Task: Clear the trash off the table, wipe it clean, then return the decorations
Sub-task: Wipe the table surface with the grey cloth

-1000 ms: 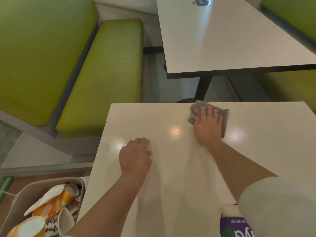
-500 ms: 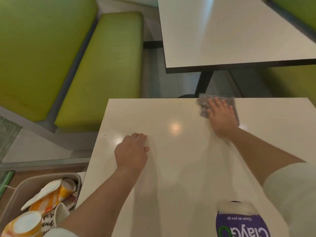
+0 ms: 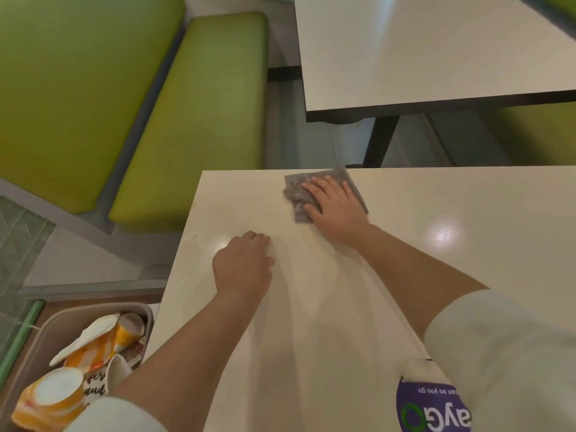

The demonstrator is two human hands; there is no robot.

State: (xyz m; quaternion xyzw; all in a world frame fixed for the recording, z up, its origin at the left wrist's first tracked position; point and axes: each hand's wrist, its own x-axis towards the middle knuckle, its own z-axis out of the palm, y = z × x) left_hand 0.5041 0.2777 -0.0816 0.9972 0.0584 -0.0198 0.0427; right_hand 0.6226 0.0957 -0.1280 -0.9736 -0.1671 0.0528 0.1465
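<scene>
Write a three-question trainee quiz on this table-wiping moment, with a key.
1. True or false: the right hand presses flat on the grey cloth.
2. Where is the trash? A) on the table B) in the grey bin C) on the green bench
3. Fill in: the left hand rests on the ____ and holds nothing.

Key: 1 true; 2 B, paper cups lie in the bin left of the table; 3 table.
</scene>
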